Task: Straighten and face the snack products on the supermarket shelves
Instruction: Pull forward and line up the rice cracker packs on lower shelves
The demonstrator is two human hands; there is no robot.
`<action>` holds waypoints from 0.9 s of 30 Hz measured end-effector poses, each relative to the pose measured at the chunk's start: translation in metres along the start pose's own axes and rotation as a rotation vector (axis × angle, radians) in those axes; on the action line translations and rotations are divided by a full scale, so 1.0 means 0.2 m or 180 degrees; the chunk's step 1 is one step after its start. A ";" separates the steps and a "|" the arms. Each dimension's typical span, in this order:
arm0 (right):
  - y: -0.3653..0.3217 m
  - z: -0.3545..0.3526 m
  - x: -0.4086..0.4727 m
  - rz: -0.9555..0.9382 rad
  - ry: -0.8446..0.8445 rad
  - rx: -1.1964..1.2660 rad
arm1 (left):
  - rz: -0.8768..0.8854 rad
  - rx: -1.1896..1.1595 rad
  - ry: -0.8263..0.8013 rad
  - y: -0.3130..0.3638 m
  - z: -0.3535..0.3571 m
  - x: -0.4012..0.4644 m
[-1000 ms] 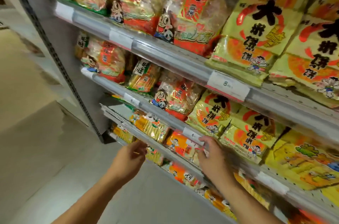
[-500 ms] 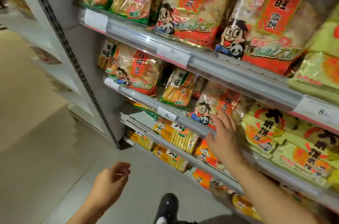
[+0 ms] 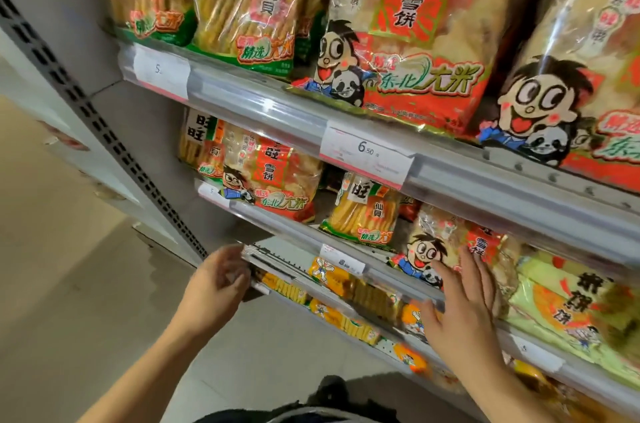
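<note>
Two bare forearms with no sleeves, watch or rings in view, left hand (image 3: pixel 216 287) and right hand (image 3: pixel 462 315) both ungloved, dark clothing at the bottom edge, a dark shoe (image 3: pixel 329 389) below

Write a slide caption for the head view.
Right hand flat against a rice-cracker bag; left hand at the lower shelf's end.

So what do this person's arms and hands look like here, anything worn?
Both forearms are bare as far as the picture shows, with no sleeves in view. The left hand and right hand wear no gloves, and no rings, watch or wristband show.
</note>
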State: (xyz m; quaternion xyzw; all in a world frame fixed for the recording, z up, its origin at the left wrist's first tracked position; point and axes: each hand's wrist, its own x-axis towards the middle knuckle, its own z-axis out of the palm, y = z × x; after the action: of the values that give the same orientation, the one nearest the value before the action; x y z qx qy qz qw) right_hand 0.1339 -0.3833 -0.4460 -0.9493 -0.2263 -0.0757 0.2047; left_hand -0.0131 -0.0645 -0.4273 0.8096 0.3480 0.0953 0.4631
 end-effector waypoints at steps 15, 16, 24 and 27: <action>-0.60 0.18 0.47 0.2012 -0.0016 0.1995 | 0.0735 0.0169 -0.0296 0.19 -0.25 0.71; -0.61 0.18 0.48 0.2111 0.0025 0.1942 | 0.0761 0.0165 -0.0326 0.18 -0.25 0.72; -0.62 0.19 0.53 0.2496 0.0052 0.1972 | 0.1018 0.0258 -0.0350 0.20 -0.24 0.77; -0.58 0.19 0.55 0.2596 0.0015 0.2097 | 0.0990 -0.0060 -0.0455 0.22 -0.24 0.75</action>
State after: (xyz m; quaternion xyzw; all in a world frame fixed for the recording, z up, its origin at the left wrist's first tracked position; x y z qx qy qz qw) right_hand 0.1788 -0.2282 -0.4139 -0.8454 0.1504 0.0832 0.5058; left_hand 0.0955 0.0507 -0.3899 0.8540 0.1838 0.1112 0.4738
